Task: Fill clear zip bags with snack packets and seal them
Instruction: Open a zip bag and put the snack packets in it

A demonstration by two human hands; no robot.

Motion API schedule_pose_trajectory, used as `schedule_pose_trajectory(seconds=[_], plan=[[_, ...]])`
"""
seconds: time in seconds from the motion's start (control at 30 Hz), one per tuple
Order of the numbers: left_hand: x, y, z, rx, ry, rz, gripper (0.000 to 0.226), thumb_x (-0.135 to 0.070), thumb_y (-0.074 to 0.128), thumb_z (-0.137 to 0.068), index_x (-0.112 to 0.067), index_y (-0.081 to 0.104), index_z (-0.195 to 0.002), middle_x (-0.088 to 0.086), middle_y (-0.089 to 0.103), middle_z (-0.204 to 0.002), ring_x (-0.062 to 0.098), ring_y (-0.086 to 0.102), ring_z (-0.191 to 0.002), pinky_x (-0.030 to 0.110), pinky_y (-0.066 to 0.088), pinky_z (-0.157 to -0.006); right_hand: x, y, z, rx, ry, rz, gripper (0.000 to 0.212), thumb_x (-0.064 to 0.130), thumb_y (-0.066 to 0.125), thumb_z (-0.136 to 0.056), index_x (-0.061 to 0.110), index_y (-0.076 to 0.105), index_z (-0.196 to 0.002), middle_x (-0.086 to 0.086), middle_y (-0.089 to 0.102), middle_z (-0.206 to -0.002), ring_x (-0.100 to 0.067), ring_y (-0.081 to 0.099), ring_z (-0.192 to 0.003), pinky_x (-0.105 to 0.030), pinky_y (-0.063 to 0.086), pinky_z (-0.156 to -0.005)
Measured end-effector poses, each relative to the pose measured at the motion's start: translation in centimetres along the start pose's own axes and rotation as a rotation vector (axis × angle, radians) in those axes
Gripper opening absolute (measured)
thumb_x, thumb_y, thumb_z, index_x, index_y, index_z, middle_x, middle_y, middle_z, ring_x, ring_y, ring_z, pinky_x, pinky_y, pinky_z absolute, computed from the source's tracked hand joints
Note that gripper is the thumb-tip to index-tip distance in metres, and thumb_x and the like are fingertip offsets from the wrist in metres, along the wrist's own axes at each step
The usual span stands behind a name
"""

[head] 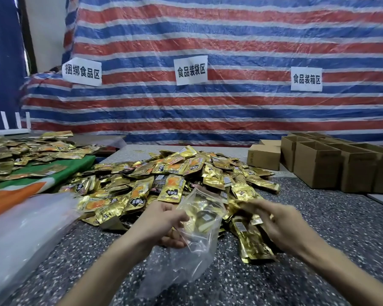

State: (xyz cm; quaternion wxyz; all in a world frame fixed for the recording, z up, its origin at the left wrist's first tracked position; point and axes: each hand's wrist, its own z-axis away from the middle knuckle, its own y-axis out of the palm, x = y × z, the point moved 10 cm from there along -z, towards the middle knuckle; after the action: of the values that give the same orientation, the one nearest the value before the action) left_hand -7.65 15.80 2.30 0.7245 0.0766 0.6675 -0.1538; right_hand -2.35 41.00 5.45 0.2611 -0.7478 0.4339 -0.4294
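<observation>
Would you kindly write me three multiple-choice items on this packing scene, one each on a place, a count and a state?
1. Where do the cardboard boxes stand relative to the pile of packets? A left of it; B right of it; C on top of it.
2. How many white signs hang on the striped sheet? A two; B three; C five.
3. What is the left hand doing? A lying flat; B out of view; C holding the clear bag.
Answers: 1 B, the boxes line the right edge, beside the pile; 2 B, three signs hang in a row; 3 C, its fingers curl round the bag's edge.
</observation>
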Motion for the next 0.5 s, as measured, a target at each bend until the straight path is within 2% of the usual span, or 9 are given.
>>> schedule_pose_trajectory(seconds=[0.03, 0.1, 0.2, 0.27, 0.33, 0.4, 0.5], plan=[[0.0, 0.0, 0.0, -0.008, 0.000, 0.007, 0.012, -0.002, 0.068, -0.088, 0.002, 0.059, -0.082, 0.012, 0.063, -0.060, 0.024, 0.060, -0.044, 0.028, 0.054, -0.043, 0.2, -1.3, -0.4, -0.096, 0.002, -0.029, 0.027, 0.007, 0.056, -0.098, 0.022, 0.066, -0.119, 0.010, 0.072, -0.084, 0.002, 0.058, -0.047, -0.010, 0.038, -0.038], [0.0, 0.0, 0.0, -0.023, 0.003, 0.022, 0.012, -0.003, 0.068, -0.088, 0.004, 0.059, -0.085, 0.009, 0.065, -0.056, 0.024, 0.062, -0.045, 0.028, 0.054, -0.042, 0.1, -3.7, -1.0, -0.244, 0.069, -0.094, 0.017, 0.009, 0.050, -0.101, 0.007, 0.065, -0.108, 0.003, 0.065, -0.070, -0.009, 0.052, -0.043, -0.015, 0.039, -0.036], [-0.3, 0.3, 0.2, -0.034, 0.012, 0.013, 0.014, -0.004, 0.068, -0.089, 0.006, 0.059, -0.091, 0.007, 0.066, -0.055, 0.024, 0.063, -0.044, 0.026, 0.051, -0.040, -0.2, -6.9, -1.3, -0.408, 0.191, -0.285, 0.019, 0.017, 0.047, -0.104, 0.006, 0.062, -0.103, -0.007, 0.067, -0.079, -0.015, 0.063, -0.057, -0.017, 0.050, -0.045], [-0.4, 0.5, 0.4, -0.038, 0.019, -0.001, 0.014, -0.004, 0.067, -0.090, 0.006, 0.058, -0.091, 0.007, 0.066, -0.054, 0.023, 0.063, -0.043, 0.024, 0.049, -0.039, 0.2, -8.6, -1.2, -0.469, 0.246, -0.534, 0.022, 0.024, 0.048, -0.104, 0.010, 0.064, -0.100, -0.008, 0.072, -0.083, -0.016, 0.072, -0.068, -0.020, 0.055, -0.051], [-0.7, 0.7, 0.5, -0.051, 0.026, -0.015, 0.014, -0.005, 0.067, -0.090, 0.005, 0.057, -0.087, 0.008, 0.065, -0.052, 0.023, 0.063, -0.041, 0.023, 0.048, -0.038, 1.2, -9.2, -1.2, -0.470, 0.287, -0.806, 0.030, 0.029, 0.049, -0.103, 0.007, 0.068, -0.092, -0.008, 0.076, -0.083, -0.016, 0.075, -0.072, -0.022, 0.057, -0.052], [-0.8, 1.2, 0.6, -0.055, 0.026, -0.021, 0.017, -0.009, 0.065, -0.092, 0.004, 0.058, -0.085, 0.011, 0.064, -0.051, 0.022, 0.062, -0.040, 0.022, 0.046, -0.037, 2.6, -8.9, -1.5, -0.418, 0.332, -0.909, 0.035, 0.026, 0.049, -0.104, 0.004, 0.069, -0.084, -0.009, 0.077, -0.081, -0.020, 0.075, -0.072, -0.026, 0.058, -0.052], [-1.1, 2.3, 0.9, -0.054, 0.038, -0.022, 0.024, -0.017, 0.060, -0.097, 0.000, 0.059, -0.081, 0.011, 0.064, -0.050, 0.019, 0.059, -0.036, 0.019, 0.041, -0.035, 4.3, -7.1, -1.7, -0.288, 0.384, -0.735, 0.034, 0.023, 0.049, -0.103, 0.005, 0.069, -0.082, -0.014, 0.075, -0.080, -0.024, 0.072, -0.072, -0.036, 0.060, -0.061]])
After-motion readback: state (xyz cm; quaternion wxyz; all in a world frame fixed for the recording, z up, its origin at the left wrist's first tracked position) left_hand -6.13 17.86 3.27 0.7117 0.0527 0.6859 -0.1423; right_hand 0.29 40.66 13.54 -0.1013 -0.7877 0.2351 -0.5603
